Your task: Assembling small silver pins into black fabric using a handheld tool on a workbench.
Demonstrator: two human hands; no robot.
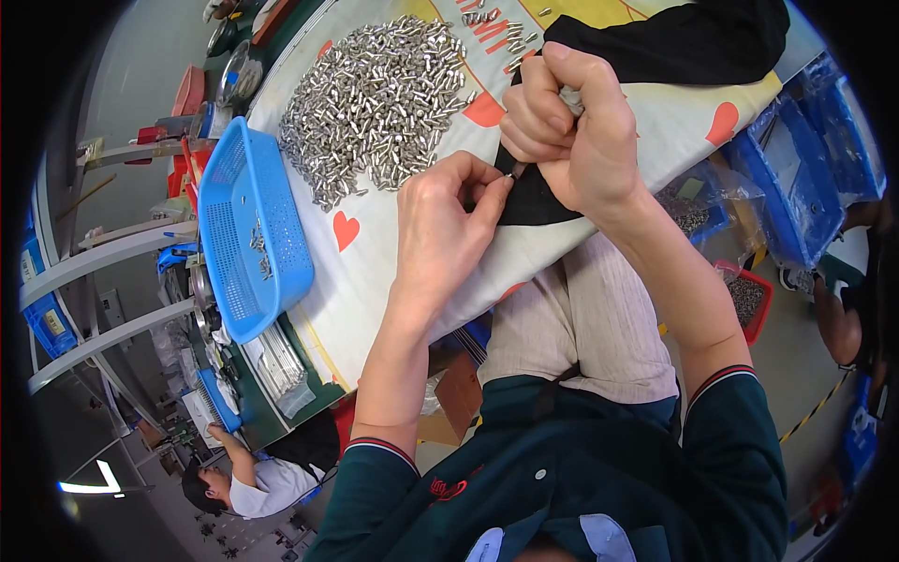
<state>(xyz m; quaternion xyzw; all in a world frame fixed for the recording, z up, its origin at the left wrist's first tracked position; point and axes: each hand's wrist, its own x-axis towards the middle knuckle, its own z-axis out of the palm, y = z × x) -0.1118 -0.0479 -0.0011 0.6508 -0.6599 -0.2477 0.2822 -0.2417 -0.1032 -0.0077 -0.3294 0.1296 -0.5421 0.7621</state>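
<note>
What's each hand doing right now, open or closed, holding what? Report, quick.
Left hand: closed, pinching a small metal piece.
Right hand: closed in a fist around a tool, mostly hidden.

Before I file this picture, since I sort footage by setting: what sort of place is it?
Probably a small-parts workshop or factory floor: a large heap of small metal pieces on the cloth-covered table, a blue perforated basket holding a few pieces, and blue plastic bins suggest it.

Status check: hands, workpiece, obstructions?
Left grip pinching small metal piece. Right grip closed around mostly hidden grey item. Black cloth beneath; blue basket left, not blocking.
</note>
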